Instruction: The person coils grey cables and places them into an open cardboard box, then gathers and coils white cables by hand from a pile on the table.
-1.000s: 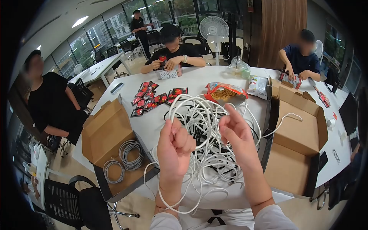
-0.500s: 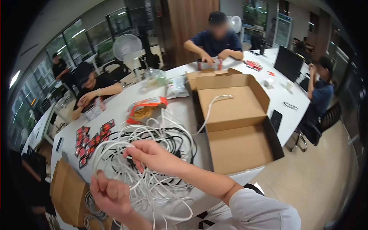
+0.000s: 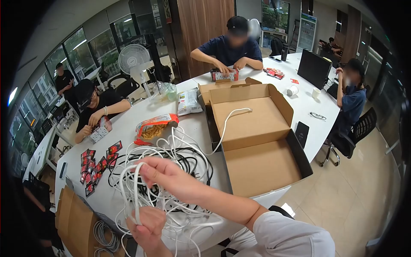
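Observation:
Loops of a white cable (image 3: 123, 188) stand up between my two hands. My right hand (image 3: 165, 173) pinches the top of the loops, fingers closed around them. Lower down, my left hand (image 3: 147, 227) is closed on the bottom of the same loops. Beneath and behind both hands spreads a tangled pile of white and black cables (image 3: 192, 165) on the white table. One white cable end (image 3: 244, 110) runs out of the pile and lies over an open cardboard box.
Open cardboard boxes (image 3: 263, 165) stand right of the pile; another box (image 3: 70, 214) with a coiled grey cable (image 3: 105, 235) is lower left. Red packets (image 3: 92, 169), an open snack bag (image 3: 156, 128) and a monitor (image 3: 314, 70) are on the table. Several people sit around it.
My left hand has moved right and slightly down, and the loops between my hands now hang narrower and more upright. My right hand stays closed on them. The view has shifted slightly.

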`<state>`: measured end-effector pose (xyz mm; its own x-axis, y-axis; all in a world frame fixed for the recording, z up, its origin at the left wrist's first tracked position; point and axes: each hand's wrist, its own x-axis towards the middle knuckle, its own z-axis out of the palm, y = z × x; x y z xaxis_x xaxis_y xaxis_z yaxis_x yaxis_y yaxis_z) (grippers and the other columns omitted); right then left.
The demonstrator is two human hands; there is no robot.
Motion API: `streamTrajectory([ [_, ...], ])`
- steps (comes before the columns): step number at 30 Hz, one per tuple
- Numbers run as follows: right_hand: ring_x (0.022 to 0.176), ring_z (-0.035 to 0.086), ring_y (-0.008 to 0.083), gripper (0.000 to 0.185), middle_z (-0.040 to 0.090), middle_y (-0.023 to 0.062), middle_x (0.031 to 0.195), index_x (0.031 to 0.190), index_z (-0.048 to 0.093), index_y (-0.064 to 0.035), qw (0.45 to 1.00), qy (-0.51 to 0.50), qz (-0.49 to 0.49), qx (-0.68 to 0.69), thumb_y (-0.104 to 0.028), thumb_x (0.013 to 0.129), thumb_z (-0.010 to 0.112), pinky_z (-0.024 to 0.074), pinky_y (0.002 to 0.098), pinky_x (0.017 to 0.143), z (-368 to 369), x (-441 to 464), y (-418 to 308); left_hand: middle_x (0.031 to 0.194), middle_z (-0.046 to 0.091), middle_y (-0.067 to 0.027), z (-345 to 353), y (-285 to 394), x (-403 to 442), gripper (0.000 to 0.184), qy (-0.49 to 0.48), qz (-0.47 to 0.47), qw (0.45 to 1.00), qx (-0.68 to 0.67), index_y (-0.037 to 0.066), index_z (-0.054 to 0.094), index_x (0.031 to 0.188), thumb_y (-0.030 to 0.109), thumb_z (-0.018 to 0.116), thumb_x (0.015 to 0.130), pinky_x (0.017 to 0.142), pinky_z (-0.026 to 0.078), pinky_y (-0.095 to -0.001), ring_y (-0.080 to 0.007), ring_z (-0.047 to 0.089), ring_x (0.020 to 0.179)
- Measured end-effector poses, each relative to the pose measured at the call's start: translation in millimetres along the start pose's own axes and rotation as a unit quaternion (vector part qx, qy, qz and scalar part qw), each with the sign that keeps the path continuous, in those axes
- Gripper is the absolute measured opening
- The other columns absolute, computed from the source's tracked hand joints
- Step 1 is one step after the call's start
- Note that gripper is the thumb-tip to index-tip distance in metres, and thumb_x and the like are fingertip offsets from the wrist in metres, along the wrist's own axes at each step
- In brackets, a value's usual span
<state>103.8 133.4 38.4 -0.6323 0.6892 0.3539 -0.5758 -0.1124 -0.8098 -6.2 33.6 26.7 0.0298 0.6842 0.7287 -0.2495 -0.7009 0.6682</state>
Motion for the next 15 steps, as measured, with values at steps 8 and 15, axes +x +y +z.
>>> streamTrajectory([
  [8, 0.128, 0.032, 0.0410, 0.077, 0.028, 0.0332, 0.137, 0.138, 0.011, 0.0153, 0.864, -0.017, -0.112, -0.491, -0.032, 0.093, 0.053, 0.0251, 0.0392, 0.108, 12.4, -11.4, 12.6, 0.046, 0.025, 0.0053, -26.6, 16.9, 3.2, 0.038, 0.163, 0.099, 0.981, -0.019, 0.011, 0.034, 0.072, 0.036, 0.032, 0.101, 0.042, 0.018, -0.0218, -0.0053, 0.020, 0.040],
  [15, 0.105, 0.054, 0.0425, 0.084, 0.038, 0.0360, 0.129, 0.133, 0.017, 0.0203, 0.822, -0.208, 0.013, -0.529, -0.034, 0.085, 0.061, 0.0463, 0.0405, 0.088, 11.4, -18.4, 3.9, 0.050, 0.015, 0.0048, -41.2, 43.8, 19.6, 0.036, 0.246, 0.179, 0.948, -0.093, 0.014, 0.026, 0.069, 0.025, 0.035, 0.101, 0.048, 0.014, -0.0244, -0.0064, 0.010, 0.046],
])
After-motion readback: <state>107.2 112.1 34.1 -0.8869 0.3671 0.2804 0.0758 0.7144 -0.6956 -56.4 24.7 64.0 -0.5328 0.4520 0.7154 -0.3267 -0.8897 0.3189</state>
